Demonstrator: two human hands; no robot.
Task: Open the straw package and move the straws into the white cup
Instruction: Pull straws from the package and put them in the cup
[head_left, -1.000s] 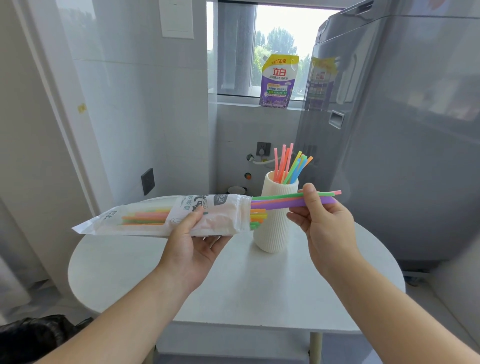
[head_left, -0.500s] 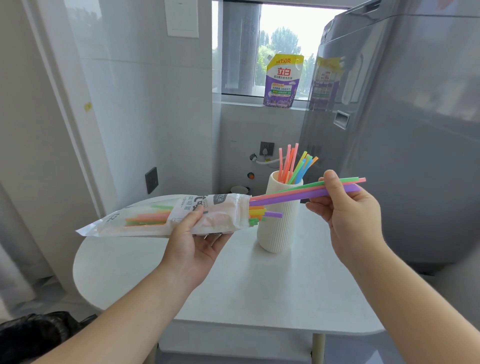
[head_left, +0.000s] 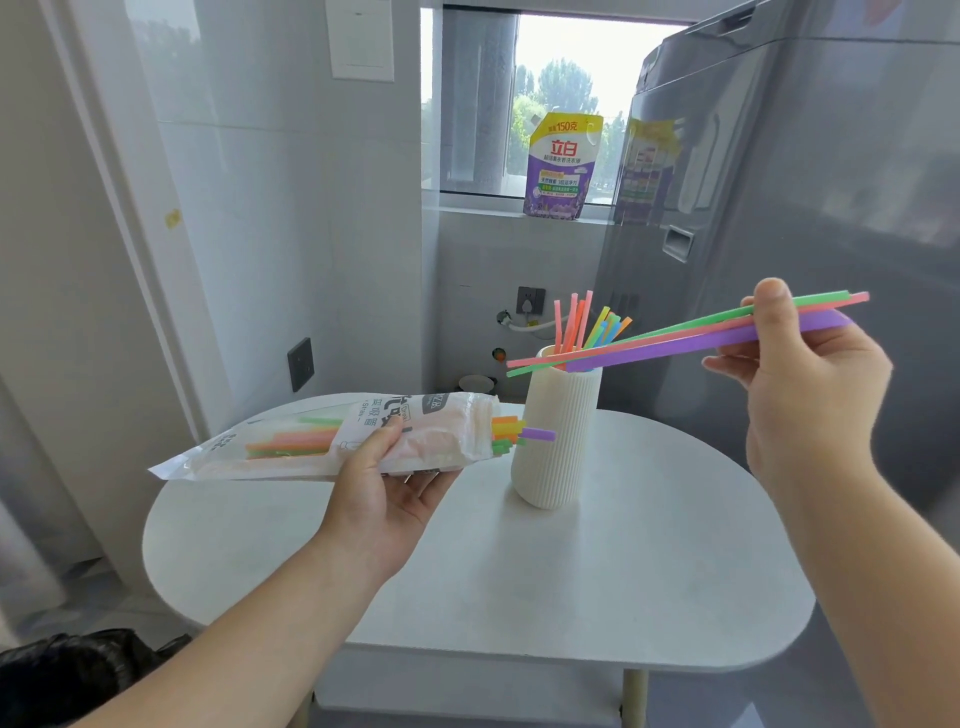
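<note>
My left hand (head_left: 387, 480) grips the straw package (head_left: 332, 441), a white and clear plastic bag held level above the table, its open end pointing right with several coloured straw tips sticking out. My right hand (head_left: 800, 364) pinches three pulled-out straws (head_left: 670, 338), green, pink and purple, fully clear of the package. Their free left ends hover just in front of the rim of the white ribbed cup (head_left: 558, 441). The cup stands upright on the round white table (head_left: 519, 571) and holds several straws.
A tall grey appliance (head_left: 810, 208) stands close on the right behind my right hand. A purple detergent pouch (head_left: 561, 166) sits on the window sill. White wall panels close off the left. A black bag (head_left: 67, 675) lies on the floor at lower left.
My right hand has drawn the three straws rightward and upward, fully out of the package. My left hand and the package have stayed almost still.
</note>
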